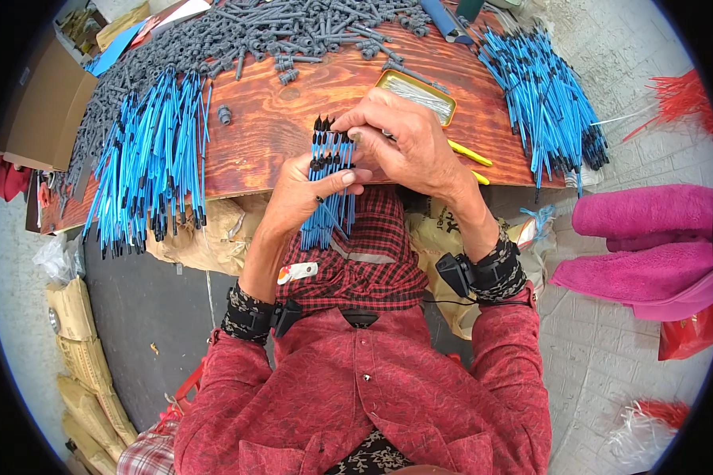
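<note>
A bundle of thin blue rods with black ends [318,226] stands nearly upright above my lap, just off the table's front edge. My left hand [299,194] is closed around its middle, thumb across the front. At the top of this bundle, my right hand [410,142] is pinched, its thumb and forefinger touching the black tips; what lies between the fingertips is hidden. Just beyond the right hand lies an open yellow tin [420,96] of thin pale pins. A yellow-handled tool [471,154] rests to the right, partly covered by that hand.
Similar black-ended blue rods are heaped on the left [154,150] and on the right [543,103], both overhanging the wooden table [253,154]. Grey plastic fittings [293,32] cover its far side. A cardboard box [47,103] stands left; pink towels [642,214] hang right.
</note>
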Motion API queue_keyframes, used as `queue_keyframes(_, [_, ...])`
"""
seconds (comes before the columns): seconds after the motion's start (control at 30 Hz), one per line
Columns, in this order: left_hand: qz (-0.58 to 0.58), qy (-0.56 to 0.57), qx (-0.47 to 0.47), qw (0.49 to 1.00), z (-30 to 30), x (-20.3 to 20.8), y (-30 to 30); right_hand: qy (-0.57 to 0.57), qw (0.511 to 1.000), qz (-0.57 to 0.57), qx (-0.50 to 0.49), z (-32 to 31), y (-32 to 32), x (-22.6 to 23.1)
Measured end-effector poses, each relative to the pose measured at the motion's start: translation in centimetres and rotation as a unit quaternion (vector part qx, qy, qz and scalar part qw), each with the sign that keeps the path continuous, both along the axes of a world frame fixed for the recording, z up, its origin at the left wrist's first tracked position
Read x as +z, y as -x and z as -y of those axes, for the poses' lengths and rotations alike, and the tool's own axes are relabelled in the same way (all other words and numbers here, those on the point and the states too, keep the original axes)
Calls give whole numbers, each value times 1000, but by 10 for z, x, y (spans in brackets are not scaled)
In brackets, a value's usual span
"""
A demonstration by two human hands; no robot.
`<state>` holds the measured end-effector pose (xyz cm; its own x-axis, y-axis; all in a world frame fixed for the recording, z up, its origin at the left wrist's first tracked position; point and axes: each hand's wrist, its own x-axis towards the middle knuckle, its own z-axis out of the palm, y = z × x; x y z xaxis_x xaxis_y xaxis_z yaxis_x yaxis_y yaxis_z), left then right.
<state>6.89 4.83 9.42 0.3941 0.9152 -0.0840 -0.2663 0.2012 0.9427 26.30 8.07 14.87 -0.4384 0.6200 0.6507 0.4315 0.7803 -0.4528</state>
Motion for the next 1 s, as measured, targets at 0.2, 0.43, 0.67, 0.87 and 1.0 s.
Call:
queue_keyframes(0.2, [-3, 10, -3, 1000, 0, 2, 0, -15, 1000, 1, -12, -3, 2, -3])
queue_keyframes(0.43, [-27, 9, -12, 1000, 0, 4, 2, -10, 1000, 17, 13, -4, 3, 2])
queue_keyframes(0.67, [-41, 9, -15, 999, 0, 7, 2, 14, 1000, -18, 8, -3, 6, -1])
queue_keyframes(0.87, [-25, 14, -11, 1000, 0, 6, 1, 10, 1000, -28, -3, -1, 8, 0])
queue_keyframes(1.0, [-32, 11, -7, 999, 1, 6, 0, -15, 1000, -10, -15, 0, 9, 0])
